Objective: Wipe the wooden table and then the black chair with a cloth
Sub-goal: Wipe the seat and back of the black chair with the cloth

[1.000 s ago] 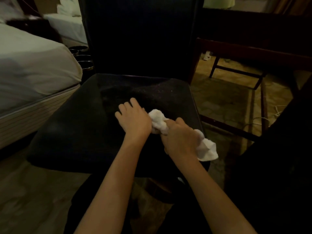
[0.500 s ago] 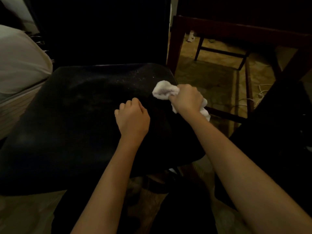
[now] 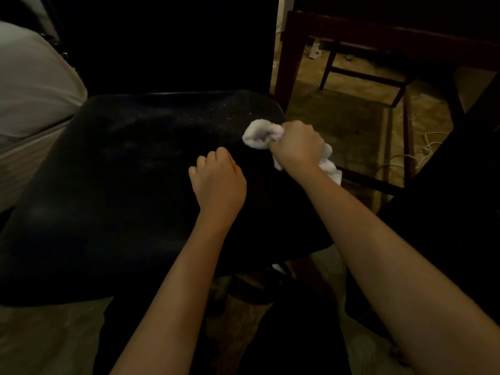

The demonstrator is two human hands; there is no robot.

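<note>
1. While the right hand (image 3: 296, 147) grips the white cloth (image 3: 259, 133), its fingers are curled round the bunched middle; one wad sticks out ahead of the knuckles, and a tail hangs behind the wrist.
2. Cloth wad touches the black chair (image 3: 135, 163) seat near its far right edge.
3. Left hand (image 3: 219, 182) rests on the seat just beside the right, fingers curled under, holding nothing visible.
4. Seat surface: dark fabric with pale specks scattered toward the back right corner. Backrest rises black behind.
5. Room: dim. Bed (image 3: 32, 85) with light cover at left; wooden counter (image 3: 378, 31) frame at upper right; patterned floor (image 3: 351, 115) beneath, white cable (image 3: 430, 143) on it.
</note>
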